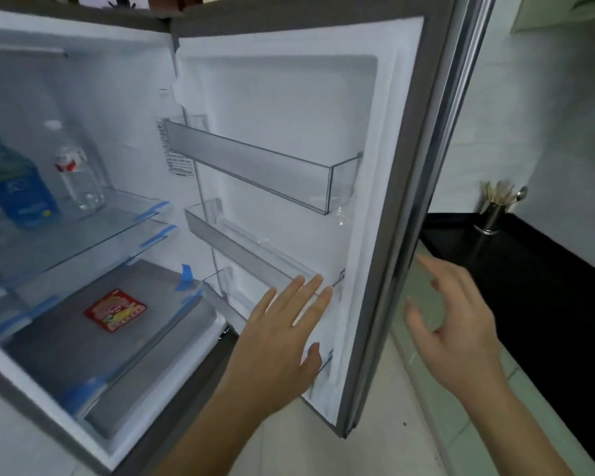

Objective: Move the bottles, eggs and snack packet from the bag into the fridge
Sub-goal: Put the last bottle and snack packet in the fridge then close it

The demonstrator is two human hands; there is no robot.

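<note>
Fridge [134, 97] open; door [289, 108] swung wide, filling 12 to 3 o'clock of the view.

Blue bottle [18, 187] upright on the upper glass shelf [93, 225] at 9 o'clock. Clear bottle [78, 173] upright just beside it, on its 3 o'clock side (labels too blurred to read).

Snack packet [115, 310] flat on the grey cover [59, 348] below the shelves, at 8 o'clock.

Left hand [279, 341] at 6 o'clock, in front of the door's inner face. Grip fully open, fingers straight and slightly spread, nothing held. Fingertips over the right end of the middle door bin [234, 247]; contact not determinable.

Right hand [461, 324] at 4 o'clock, past the door's outer edge. Grip open, fingers loosely curved, nothing held, outline motion-blurred.

Upper door bin [255, 163] at 12 o'clock of the left hand.

Black surface [547, 286] at 3 o'clock, carrying a metal cutlery holder [493, 214].
</note>
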